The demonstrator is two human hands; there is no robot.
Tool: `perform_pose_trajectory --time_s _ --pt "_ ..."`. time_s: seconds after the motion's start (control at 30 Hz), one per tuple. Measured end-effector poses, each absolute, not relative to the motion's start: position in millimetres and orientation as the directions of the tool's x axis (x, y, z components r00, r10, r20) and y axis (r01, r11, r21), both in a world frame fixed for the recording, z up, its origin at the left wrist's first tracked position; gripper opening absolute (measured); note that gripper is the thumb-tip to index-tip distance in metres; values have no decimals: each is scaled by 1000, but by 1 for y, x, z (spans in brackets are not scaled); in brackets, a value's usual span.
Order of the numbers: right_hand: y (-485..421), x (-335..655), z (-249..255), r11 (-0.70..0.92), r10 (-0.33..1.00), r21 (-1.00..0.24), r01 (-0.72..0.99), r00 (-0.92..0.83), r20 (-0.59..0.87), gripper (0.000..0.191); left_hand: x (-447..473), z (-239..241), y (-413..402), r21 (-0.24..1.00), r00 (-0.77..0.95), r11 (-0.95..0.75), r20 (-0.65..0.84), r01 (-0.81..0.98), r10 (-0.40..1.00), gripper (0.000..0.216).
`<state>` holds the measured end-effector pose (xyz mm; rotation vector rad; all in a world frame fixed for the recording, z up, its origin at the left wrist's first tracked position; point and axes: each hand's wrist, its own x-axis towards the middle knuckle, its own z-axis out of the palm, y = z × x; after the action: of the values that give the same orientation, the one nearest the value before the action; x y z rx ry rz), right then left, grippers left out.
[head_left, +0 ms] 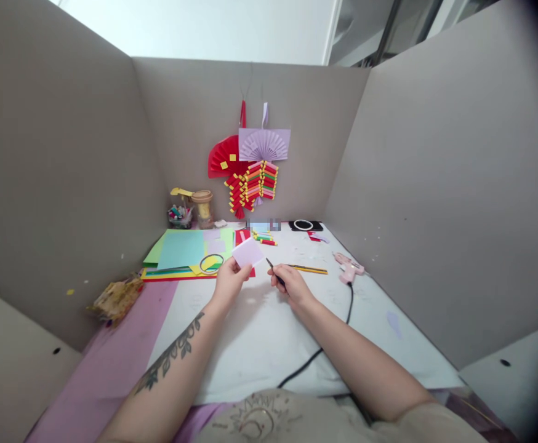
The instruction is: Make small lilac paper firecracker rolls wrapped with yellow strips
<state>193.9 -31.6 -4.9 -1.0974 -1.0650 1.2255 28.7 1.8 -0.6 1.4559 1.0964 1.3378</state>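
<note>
My left hand (235, 275) pinches a small pale lilac piece of paper (249, 252) between thumb and fingers, holding it up over the table. Close by on the right, my right hand (288, 283) is closed round a slim black pointed tool (269, 263). Its tip points up and left toward the paper, with a small gap between them. Fingers cover most of the tool, so I cannot tell whether it is scissors or a knife.
Coloured paper sheets (181, 249) and a tape ring (212, 264) lie left. Rolled paper tubes (264, 237) lie behind my hands. A pencil (310, 269) and pink glue gun (349, 268) with a black cord (303, 367) lie right. Paper fan hangings (264, 146) hang on the back panel.
</note>
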Motion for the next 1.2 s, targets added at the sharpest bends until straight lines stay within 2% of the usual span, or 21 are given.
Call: perform_pose_trajectory --time_s 1.2 --pt "-32 196 -3 11 998 -989 -146 57 3 26 32 6 -3 966 101 -257 253 27 962 31"
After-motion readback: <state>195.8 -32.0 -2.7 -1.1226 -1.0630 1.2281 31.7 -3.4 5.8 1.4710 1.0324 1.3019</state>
